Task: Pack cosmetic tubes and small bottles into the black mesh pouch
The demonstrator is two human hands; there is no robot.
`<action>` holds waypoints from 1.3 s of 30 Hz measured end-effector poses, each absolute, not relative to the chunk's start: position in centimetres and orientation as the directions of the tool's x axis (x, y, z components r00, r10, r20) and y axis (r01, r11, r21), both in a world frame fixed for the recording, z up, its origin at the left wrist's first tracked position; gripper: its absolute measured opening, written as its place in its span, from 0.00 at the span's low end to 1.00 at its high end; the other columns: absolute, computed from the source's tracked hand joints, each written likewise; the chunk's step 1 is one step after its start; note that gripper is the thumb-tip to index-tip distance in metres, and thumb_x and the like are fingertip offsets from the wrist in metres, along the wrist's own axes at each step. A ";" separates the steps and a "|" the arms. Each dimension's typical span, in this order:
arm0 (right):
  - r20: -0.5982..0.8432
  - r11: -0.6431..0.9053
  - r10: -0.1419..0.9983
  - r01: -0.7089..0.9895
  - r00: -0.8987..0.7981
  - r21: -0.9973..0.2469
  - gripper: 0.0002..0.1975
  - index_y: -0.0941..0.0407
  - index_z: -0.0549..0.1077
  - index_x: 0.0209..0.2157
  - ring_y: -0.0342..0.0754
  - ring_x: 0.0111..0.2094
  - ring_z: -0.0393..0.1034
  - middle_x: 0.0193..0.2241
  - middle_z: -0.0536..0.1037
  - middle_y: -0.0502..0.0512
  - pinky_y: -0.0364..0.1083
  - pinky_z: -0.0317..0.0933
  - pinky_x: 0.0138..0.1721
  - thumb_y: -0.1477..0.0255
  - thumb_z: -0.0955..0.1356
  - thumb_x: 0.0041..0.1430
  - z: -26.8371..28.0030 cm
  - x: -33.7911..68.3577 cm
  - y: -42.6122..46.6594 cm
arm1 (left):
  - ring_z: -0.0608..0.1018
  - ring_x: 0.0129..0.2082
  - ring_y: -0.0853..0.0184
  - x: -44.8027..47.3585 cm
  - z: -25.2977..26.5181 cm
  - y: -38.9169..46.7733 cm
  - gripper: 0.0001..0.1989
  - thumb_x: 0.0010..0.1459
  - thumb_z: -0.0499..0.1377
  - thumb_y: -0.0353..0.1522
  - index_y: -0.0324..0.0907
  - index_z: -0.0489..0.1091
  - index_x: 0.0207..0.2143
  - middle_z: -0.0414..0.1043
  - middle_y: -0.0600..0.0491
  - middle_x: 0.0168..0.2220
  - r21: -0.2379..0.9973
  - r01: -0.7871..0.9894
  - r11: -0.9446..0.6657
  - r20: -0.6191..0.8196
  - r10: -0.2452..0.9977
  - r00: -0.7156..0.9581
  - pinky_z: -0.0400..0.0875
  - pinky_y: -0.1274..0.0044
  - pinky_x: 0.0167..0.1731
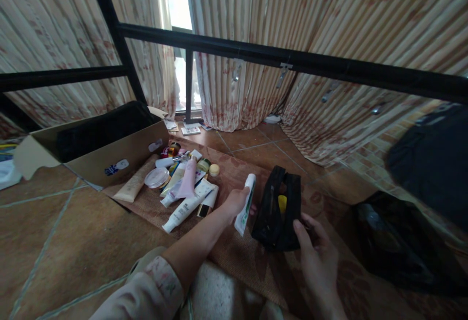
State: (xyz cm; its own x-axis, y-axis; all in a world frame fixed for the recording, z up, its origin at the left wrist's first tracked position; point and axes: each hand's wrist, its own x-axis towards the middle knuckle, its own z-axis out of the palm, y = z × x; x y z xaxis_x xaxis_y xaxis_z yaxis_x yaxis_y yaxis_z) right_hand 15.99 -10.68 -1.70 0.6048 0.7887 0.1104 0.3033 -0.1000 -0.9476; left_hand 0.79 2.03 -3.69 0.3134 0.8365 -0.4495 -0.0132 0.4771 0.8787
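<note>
My left hand (236,205) is closed around a white and green squeeze tube (245,208), just left of a black pouch (268,217). The pouch gapes open at the top, and something yellow (282,204) shows inside. My right hand (318,247) grips the pouch's right side between thumb and fingers. To the left of my hands lies a pile of cosmetics: a pink tube (189,178), a white tube (188,207), a round clear-lidded container (157,177) and several small jars and bottles. A beige tube (136,181) rests at the pile's left edge.
A cardboard box (120,161) holding a large black item (106,130) stands at the left. A brown mat (234,266) covers the tiled floor. Black metal bars (234,49) cross ahead, with curtains (252,8) behind. At right lies a dark bag (398,242).
</note>
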 end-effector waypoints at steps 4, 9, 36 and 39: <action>0.103 -0.108 0.788 0.300 0.607 -0.948 0.24 0.55 0.75 0.45 0.53 0.39 0.74 0.42 0.80 0.58 0.47 0.67 0.37 0.54 0.69 0.52 -1.8 16.0 -10.7 | 0.75 0.19 0.65 -0.1 -4.1 2.0 0.19 0.60 0.49 0.42 0.40 0.65 0.24 0.74 0.46 0.23 0.888 0.261 0.378 -0.444 0.854 0.271 0.69 0.75 0.22; 0.095 -0.118 0.794 0.306 0.600 -0.945 0.24 0.55 0.75 0.45 0.52 0.39 0.74 0.41 0.80 0.57 0.46 0.67 0.37 0.53 0.69 0.52 -1.9 16.1 -10.6 | 0.79 0.31 0.58 -1.7 -3.5 2.3 0.14 0.50 0.61 0.40 0.39 0.70 0.21 0.74 0.46 0.22 0.815 0.521 0.254 -0.410 0.888 0.209 0.69 0.74 0.32; 0.086 -0.182 0.788 0.364 0.609 -0.913 0.28 0.56 0.75 0.47 0.56 0.37 0.76 0.37 0.81 0.58 0.47 0.68 0.33 0.52 0.69 0.50 -2.3 16.6 -10.5 | 0.73 0.50 0.50 -17.1 -0.2 1.9 0.23 0.52 0.56 0.30 0.40 0.66 0.52 0.69 0.38 0.51 0.182 0.972 0.146 -0.196 0.974 -0.110 0.69 0.66 0.43; 0.100 -0.173 0.790 0.377 0.604 -0.910 0.27 0.56 0.76 0.46 0.55 0.37 0.76 0.37 0.81 0.58 0.47 0.68 0.33 0.52 0.69 0.50 -2.4 16.6 -10.5 | 0.73 0.51 0.51 -17.4 -0.7 2.0 0.27 0.50 0.58 0.30 0.38 0.63 0.54 0.67 0.38 0.51 0.241 0.962 0.128 -0.197 0.977 -0.080 0.67 0.68 0.46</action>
State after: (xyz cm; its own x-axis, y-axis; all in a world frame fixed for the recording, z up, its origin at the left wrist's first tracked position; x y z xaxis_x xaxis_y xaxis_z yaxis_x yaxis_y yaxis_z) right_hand 16.56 -10.47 -2.35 0.6045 0.7904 0.0997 0.3766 -0.1733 -0.9100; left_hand -17.44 2.04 -0.69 -0.0804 0.9771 -0.1969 0.9621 0.1277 0.2410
